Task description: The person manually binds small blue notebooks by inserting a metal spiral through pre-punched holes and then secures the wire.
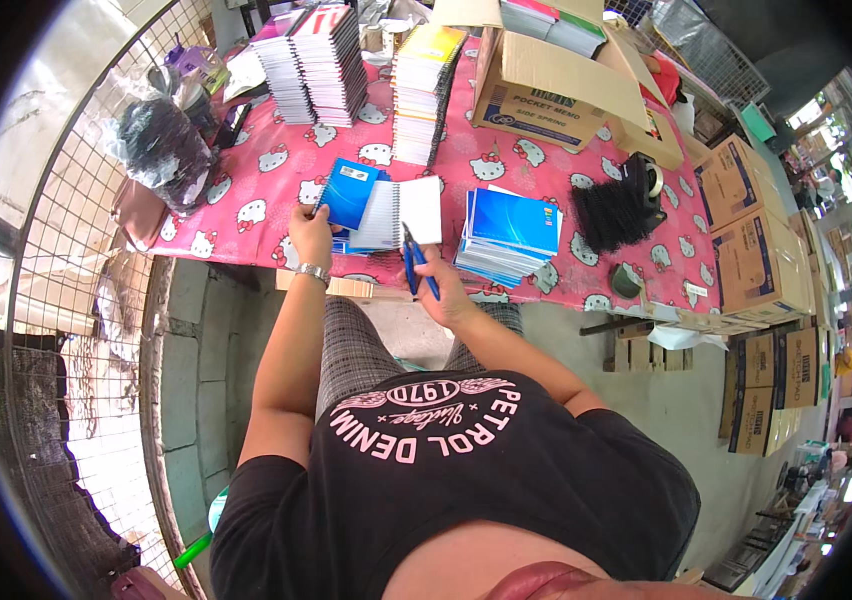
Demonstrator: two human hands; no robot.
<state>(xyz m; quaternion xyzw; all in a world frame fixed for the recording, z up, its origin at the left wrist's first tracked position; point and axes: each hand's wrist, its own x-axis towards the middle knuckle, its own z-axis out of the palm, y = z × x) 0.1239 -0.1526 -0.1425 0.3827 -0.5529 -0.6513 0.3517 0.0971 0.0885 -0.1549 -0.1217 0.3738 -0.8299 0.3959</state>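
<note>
My left hand (311, 238) is closed on the edge of a small notebook with a blue cover (349, 195), thumb on top. Beside and partly under it, a spiral-bound notebook (421, 212) lies open with white pages showing, near the table's front edge. Blue-handled pliers (418, 268) are gripped in my right hand (443, 288), their tip by the lower part of the open notebook's pages. Just to the right stands a pile of blue-covered notebooks (511, 225). What lies beneath the open notebook is mostly hidden.
Tall notebook stacks (321, 70) and a yellow-topped stack (421, 100) stand behind. An open cardboard box (536, 95) is at the back. Black spiral wires (606, 212) lie beside a tape dispenser (649, 190). A plastic-wrapped bundle (166, 145) sits left, near wire mesh (66, 200).
</note>
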